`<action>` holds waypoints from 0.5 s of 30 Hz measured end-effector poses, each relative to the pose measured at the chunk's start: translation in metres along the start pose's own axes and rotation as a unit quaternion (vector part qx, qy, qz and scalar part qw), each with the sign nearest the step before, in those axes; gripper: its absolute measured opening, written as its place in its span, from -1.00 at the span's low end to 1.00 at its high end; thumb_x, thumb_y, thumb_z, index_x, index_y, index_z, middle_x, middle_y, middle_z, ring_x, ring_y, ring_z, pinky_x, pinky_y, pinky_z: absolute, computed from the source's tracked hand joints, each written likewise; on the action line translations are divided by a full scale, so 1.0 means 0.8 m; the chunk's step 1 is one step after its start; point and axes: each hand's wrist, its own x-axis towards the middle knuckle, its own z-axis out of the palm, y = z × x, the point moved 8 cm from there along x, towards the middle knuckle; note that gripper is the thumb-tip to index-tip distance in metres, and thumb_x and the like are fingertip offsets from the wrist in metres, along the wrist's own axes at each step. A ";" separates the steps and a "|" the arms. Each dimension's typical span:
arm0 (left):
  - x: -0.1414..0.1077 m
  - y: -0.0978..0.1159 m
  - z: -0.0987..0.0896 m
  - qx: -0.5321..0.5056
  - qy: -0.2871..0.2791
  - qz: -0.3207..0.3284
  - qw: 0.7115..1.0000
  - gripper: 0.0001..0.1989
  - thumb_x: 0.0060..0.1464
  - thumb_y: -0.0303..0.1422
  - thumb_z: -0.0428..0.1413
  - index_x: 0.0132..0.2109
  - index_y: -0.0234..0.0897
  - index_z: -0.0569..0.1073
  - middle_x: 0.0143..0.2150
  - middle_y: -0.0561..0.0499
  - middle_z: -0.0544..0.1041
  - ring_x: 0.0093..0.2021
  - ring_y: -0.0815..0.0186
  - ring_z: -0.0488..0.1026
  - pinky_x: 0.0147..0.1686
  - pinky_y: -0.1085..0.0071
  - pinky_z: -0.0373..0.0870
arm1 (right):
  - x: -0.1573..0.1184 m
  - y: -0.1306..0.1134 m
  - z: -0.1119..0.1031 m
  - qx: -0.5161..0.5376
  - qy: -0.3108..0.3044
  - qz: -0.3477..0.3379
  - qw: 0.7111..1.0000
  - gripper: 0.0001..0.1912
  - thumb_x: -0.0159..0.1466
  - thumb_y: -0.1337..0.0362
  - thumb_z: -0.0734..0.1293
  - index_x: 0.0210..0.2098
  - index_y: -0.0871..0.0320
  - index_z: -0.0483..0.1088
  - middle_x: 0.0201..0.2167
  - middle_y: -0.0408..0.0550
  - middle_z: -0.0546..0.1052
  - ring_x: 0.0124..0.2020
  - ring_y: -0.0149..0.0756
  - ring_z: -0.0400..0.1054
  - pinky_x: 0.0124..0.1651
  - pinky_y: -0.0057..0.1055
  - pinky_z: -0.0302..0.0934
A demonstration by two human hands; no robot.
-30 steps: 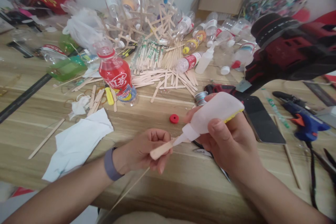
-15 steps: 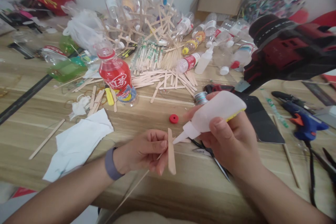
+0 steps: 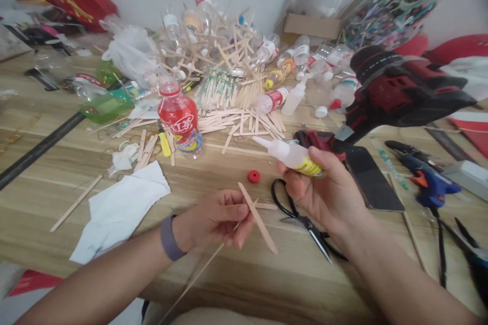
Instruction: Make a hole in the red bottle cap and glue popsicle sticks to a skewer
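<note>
Between thumb and fingers, my left hand (image 3: 224, 216) pinches a thin wooden skewer (image 3: 202, 270) and a flat craft stick (image 3: 259, 219). The skewer's pointed end shows at the stick's face, and its long part runs down toward the front edge. My right hand (image 3: 324, 188) is closed round a white glue bottle (image 3: 292, 156), held tilted with its nozzle pointing up and left, apart from the stick. Black scissors (image 3: 305, 221) lie under and beside my right hand. A small red disc (image 3: 253, 176) rests on the table beyond my left hand.
A red-labelled bottle (image 3: 180, 119) stands left of centre, near white paper (image 3: 122, 213). Loose craft sticks (image 3: 217, 119) and plastic bottles cover the back. At right are a power drill (image 3: 396, 86), a phone (image 3: 373, 177) and a blue glue gun (image 3: 430, 177).
The glue bottle has moved up and away from the craft stick, and its nozzle now points up-left. The stick has turned to a more diagonal angle, and the skewer tip now shows.
</note>
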 end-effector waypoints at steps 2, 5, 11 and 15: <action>0.000 0.000 -0.001 -0.001 0.003 0.001 1.000 -0.61 -0.05 -0.07 0.29 -0.34 -0.32 0.41 -0.67 0.12 0.42 -0.73 0.50 0.22 -0.75 0.54 -0.04 | 0.001 0.002 0.001 0.009 -0.007 0.010 1.000 -0.71 0.16 0.02 0.36 -0.41 0.13 0.38 -0.61 -0.21 0.40 -0.78 -0.56 0.08 -0.75 -0.59 0.06; 0.000 -0.001 -0.001 -0.003 0.006 -0.002 1.000 -0.59 -0.07 -0.06 0.30 -0.35 -0.33 0.41 -0.67 0.11 0.42 -0.73 0.51 0.23 -0.74 0.55 -0.04 | 0.005 -0.011 -0.004 0.003 0.027 -0.045 0.999 -0.79 0.18 0.07 0.28 -0.36 0.08 0.35 -0.55 -0.20 0.39 -0.68 -0.46 0.17 -0.62 -0.49 0.19; 0.001 -0.001 0.001 0.004 -0.007 -0.008 1.000 -0.59 -0.08 -0.06 0.30 -0.34 -0.33 0.43 -0.65 0.11 0.44 -0.70 0.50 0.26 -0.72 0.55 -0.01 | 0.032 -0.019 -0.008 -0.211 0.027 -0.118 0.970 -0.65 0.08 0.21 0.38 -0.15 0.09 0.29 -0.22 -0.06 0.52 -0.17 -0.24 0.42 -0.09 -0.30 0.31; 0.000 -0.001 0.003 0.001 -0.012 -0.012 1.000 -0.61 -0.07 -0.08 0.30 -0.37 -0.33 0.42 -0.63 0.10 0.46 -0.70 0.50 0.27 -0.72 0.55 -0.01 | 0.056 -0.017 -0.008 -0.476 0.008 -0.197 0.857 -0.64 0.14 0.20 0.36 -0.13 0.12 0.21 -0.13 0.01 0.51 -0.14 -0.22 0.43 -0.05 -0.26 0.29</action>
